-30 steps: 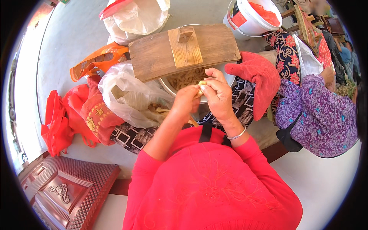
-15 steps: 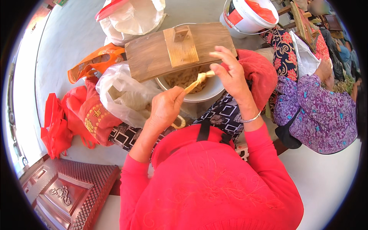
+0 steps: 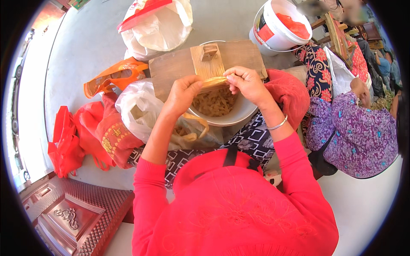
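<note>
Here in the head view, a thin, pale-yellow, fibrous-looking strip (image 3: 215, 81) is stretched nearly level between both hands, above the near edge of a brown rectangular wooden board (image 3: 171, 70) with a block handle. Just below sits a round white basin (image 3: 232, 122) holding small yellowish-brown pieces (image 3: 215, 103).

How would it handle? Light, I'd judge, soft and limp, perhaps a little slippery, and likely to tear under a hard pull; best held near its two ends, thumb against forefinger.

And that's the hold we're seeing! The left hand (image 3: 183, 91) has its fingers curled in, thumb and forefinger closed on the left end. Over on the right hand (image 3: 248, 84), thumb and forefinger pinch the other end, the remaining fingers loosely bent. How tightly either side squeezes, I can't tell.
</note>
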Demonstrator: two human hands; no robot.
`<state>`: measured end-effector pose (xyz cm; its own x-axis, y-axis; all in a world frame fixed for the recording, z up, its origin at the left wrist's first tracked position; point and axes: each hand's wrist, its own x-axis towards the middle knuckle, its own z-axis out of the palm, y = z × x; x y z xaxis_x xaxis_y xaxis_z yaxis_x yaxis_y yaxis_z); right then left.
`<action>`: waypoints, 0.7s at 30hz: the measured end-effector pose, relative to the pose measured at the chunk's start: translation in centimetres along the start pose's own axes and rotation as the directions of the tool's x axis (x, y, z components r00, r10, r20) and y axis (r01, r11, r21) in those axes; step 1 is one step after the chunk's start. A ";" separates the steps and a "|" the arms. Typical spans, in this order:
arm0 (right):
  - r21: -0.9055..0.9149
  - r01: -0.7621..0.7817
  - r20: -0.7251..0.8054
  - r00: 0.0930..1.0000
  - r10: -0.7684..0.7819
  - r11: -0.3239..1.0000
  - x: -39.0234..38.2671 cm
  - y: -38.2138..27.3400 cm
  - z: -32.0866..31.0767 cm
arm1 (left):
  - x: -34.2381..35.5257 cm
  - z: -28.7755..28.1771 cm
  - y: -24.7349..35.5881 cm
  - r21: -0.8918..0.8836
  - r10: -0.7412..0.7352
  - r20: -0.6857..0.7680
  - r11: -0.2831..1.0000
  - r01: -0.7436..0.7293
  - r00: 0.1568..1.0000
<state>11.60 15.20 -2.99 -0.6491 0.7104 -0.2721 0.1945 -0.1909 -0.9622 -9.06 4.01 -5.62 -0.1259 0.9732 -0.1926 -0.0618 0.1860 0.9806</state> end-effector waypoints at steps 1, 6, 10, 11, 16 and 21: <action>-0.031 0.032 -0.044 0.998 -0.033 0.999 0.4 0.3 0.4 | 0.6 -0.3 -0.2 -0.010 -0.015 -0.021 1.000 0.015 1.000; -0.331 0.120 -0.180 0.966 -0.188 0.936 2.2 1.7 1.3 | 3.3 -1.0 -1.7 0.042 -0.055 -0.094 0.997 0.059 0.994; -0.609 0.251 -0.059 0.932 -0.359 0.753 2.6 2.0 1.8 | 4.5 -0.8 -3.0 0.412 0.161 -0.174 0.908 -0.077 0.972; -0.680 0.245 -0.049 0.925 -0.377 0.691 2.3 2.2 1.7 | 4.5 -0.6 -3.3 0.598 0.239 -0.217 0.799 -0.064 0.946; -0.895 0.327 0.051 0.751 -0.659 0.304 0.1 1.2 2.3 | 2.2 -0.4 -2.3 0.656 0.203 -0.293 0.754 0.041 0.934; -0.823 0.422 0.039 0.710 -0.703 0.381 -1.7 0.3 6.3 | -1.9 4.7 -0.6 -0.237 -0.269 -0.146 0.944 0.230 0.952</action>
<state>8.12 9.61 -2.85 -0.6263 0.6123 0.4825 0.4052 0.7845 -0.4694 -4.11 2.66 -5.62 -0.2474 0.8567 -0.4525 -0.3220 0.3678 0.8724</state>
